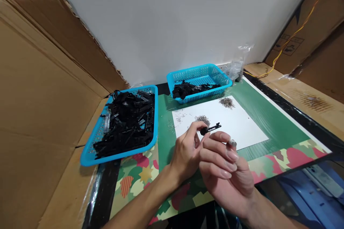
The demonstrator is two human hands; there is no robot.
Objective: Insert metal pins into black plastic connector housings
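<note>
My left hand [188, 148] pinches a small black plastic part [214, 127] over the white sheet [244, 125]. The part's slotted end points right. Just right of it, my right hand [227, 168] is curled with the palm turned up, closed around a thin tool whose round metallic end [233, 143] shows beside the fingertips; the rest of the tool is hidden. Behind my left hand lies a pile of tiny metal pieces [202, 120], and a second pile [227, 102] is near the sheet's far edge.
At the left a blue basket [156, 121] is heaped with black parts. Another blue basket [200, 97] at the back holds fewer. A clear plastic bag [236, 68] stands beside it. Cardboard [40, 78] walls the left side. A yellow cable [285, 44] hangs at the right.
</note>
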